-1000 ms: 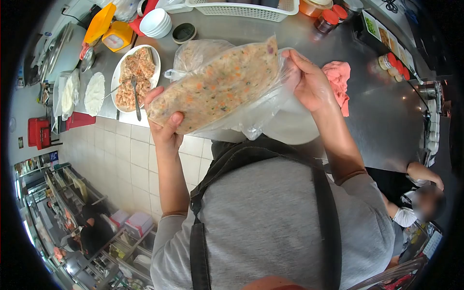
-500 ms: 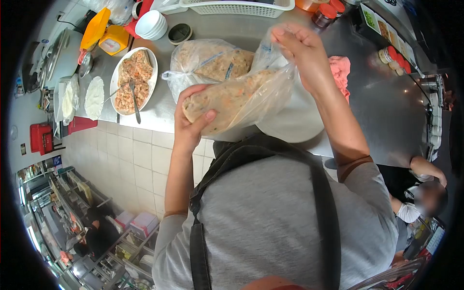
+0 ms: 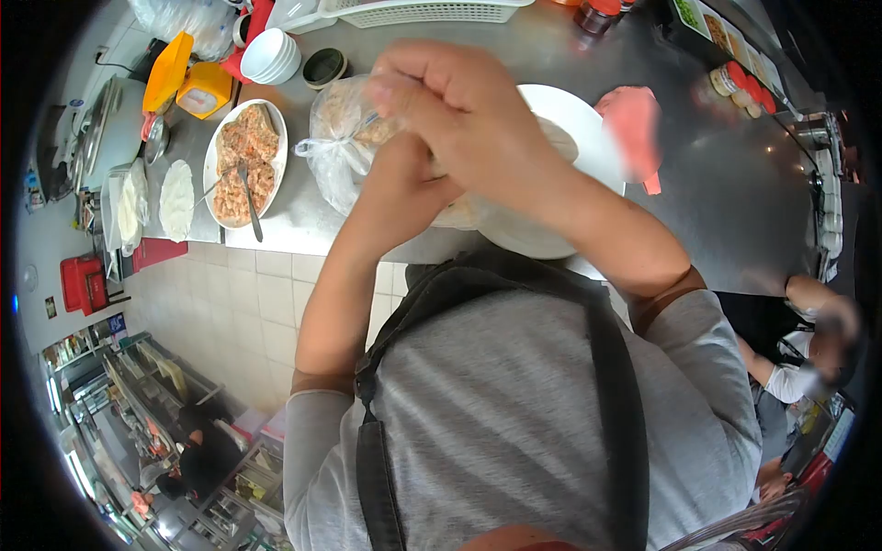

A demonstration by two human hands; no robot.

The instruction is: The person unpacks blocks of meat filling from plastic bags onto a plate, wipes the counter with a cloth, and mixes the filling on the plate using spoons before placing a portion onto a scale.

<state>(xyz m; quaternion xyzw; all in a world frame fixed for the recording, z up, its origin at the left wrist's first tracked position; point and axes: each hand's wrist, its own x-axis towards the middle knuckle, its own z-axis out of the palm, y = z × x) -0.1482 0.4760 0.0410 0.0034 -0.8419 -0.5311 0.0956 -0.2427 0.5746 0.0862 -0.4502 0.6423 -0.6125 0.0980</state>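
Observation:
My left hand (image 3: 404, 188) is closed at the neck of a clear plastic bag of pale minced filling (image 3: 457, 217), most of which lies hidden under my hands. Crossing above it, my right hand (image 3: 455, 106) is curled with its fingers pinched, seemingly on the same bag's gathered plastic, though the grip itself is covered. A second, knotted bag of filling (image 3: 338, 138) lies on the counter just left of my hands. Behind and right of my wrists is a large white round dish (image 3: 597, 151).
At left are an oval plate (image 3: 209, 179) of minced mixture with a fork and a white powder mound (image 3: 177, 200). White bowls (image 3: 271, 55) and a yellow container (image 3: 204, 90) stand behind. A pink cloth (image 3: 629, 124) lies right. Another person (image 3: 781, 358) is at lower right.
My right hand has moved left, from holding up the bag's mouth to above my left hand. The left hand has shifted from the bag's side to its neck.

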